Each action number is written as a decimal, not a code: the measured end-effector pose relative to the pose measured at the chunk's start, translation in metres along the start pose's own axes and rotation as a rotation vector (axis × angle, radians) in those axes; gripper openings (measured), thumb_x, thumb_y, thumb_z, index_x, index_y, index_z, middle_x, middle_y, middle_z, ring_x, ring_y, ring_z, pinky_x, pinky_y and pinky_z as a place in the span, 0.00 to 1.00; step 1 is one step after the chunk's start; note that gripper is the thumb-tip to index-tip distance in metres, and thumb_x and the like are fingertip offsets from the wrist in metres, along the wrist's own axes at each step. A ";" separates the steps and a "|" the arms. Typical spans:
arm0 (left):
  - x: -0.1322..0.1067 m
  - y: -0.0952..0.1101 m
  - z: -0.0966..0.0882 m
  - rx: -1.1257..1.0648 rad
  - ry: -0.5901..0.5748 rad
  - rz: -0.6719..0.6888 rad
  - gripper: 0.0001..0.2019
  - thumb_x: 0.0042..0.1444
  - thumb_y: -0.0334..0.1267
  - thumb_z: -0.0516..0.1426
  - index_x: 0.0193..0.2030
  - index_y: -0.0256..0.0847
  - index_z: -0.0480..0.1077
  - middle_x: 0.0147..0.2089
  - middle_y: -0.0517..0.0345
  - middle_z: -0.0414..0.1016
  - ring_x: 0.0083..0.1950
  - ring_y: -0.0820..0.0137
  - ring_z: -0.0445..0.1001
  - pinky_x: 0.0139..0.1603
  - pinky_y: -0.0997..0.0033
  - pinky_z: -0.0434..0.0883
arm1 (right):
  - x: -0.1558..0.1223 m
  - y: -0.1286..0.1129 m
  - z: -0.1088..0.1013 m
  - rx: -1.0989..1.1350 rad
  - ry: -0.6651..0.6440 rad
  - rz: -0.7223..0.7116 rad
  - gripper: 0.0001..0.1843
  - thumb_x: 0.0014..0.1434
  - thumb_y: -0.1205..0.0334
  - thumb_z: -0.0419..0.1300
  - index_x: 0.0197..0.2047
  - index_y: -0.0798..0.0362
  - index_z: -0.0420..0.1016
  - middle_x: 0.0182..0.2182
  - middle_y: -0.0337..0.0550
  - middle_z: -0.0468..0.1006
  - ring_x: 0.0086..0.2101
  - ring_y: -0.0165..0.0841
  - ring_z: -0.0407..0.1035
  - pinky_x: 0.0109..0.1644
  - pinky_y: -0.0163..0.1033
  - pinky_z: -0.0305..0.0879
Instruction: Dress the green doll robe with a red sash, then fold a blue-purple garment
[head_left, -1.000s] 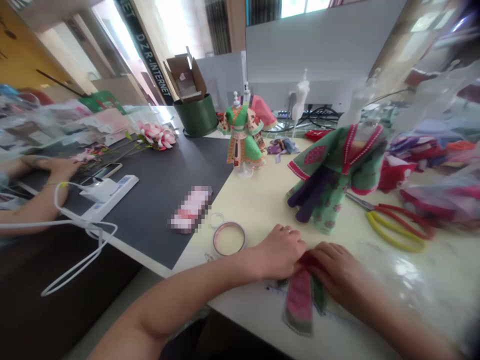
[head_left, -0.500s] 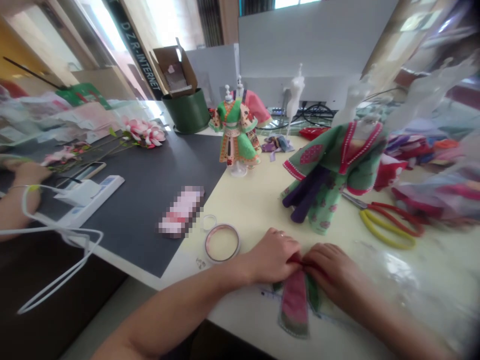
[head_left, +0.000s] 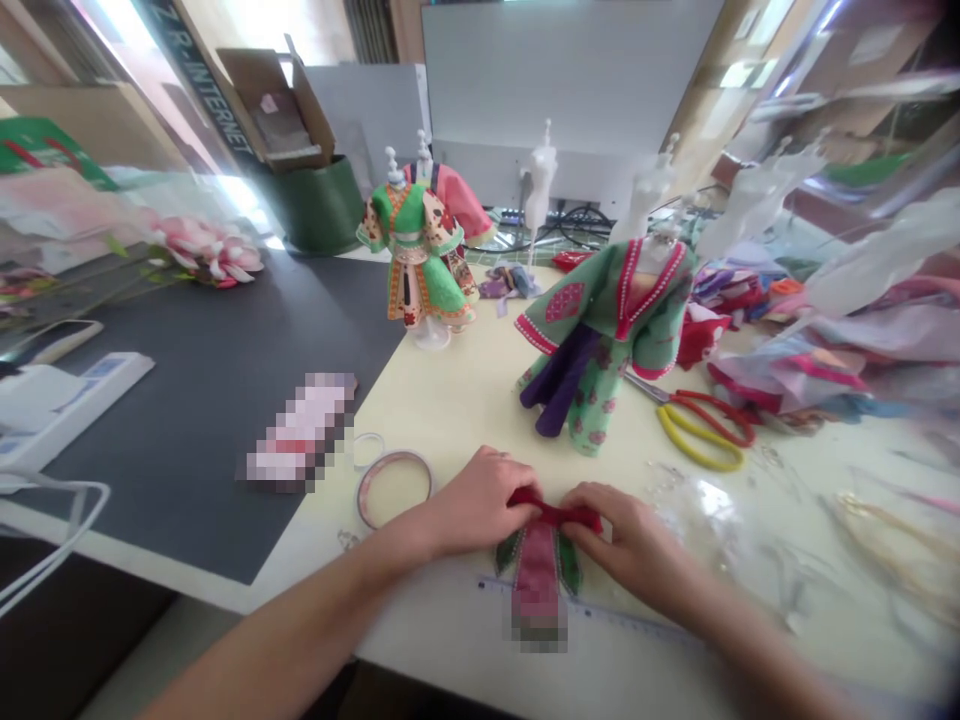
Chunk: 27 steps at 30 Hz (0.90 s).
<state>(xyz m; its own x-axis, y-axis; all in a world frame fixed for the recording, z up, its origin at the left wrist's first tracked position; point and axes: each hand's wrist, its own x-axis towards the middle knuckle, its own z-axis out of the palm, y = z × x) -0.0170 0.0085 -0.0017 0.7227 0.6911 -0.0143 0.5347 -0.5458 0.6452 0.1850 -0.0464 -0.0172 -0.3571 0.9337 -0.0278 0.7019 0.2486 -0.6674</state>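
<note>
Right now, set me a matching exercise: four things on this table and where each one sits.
Things:
1 left hand
2 yellow-and-red-handled scissors
3 pink artificial flowers
4 round pink-rimmed disc

Places:
A on the dark mat
B right of the green doll robe
C on the red fabric strip
D just left of the left hand

Pairs: 1C, 2B, 3A, 4D

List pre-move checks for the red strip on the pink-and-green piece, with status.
1. Left hand and right hand both on the red fabric strip: ok.
2. Strip lies across the top of the pink-and-green fabric piece: ok.
3. Strip's left end: cannot tell, the left hand covers it.
4. Lower end of the piece: cannot tell, it is blurred.
5. Ruler clear of the piece: cannot tell, they meet at the lower end.
6. Yellow-and-red-handled scissors lie away from the hands: ok.
</note>
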 end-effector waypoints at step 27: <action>-0.002 -0.020 0.013 0.115 -0.017 0.090 0.06 0.55 0.32 0.56 0.27 0.39 0.70 0.29 0.63 0.74 0.35 0.72 0.71 0.47 0.69 0.60 | 0.003 0.010 0.007 -0.134 -0.019 -0.142 0.06 0.61 0.67 0.54 0.32 0.53 0.69 0.29 0.40 0.72 0.33 0.35 0.65 0.40 0.43 0.61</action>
<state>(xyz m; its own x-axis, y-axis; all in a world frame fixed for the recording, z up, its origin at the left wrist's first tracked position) -0.0240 0.0119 -0.0243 0.7769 0.6291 0.0257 0.5132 -0.6564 0.5529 0.1865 -0.0424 -0.0293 -0.4693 0.8819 0.0445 0.7191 0.4109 -0.5604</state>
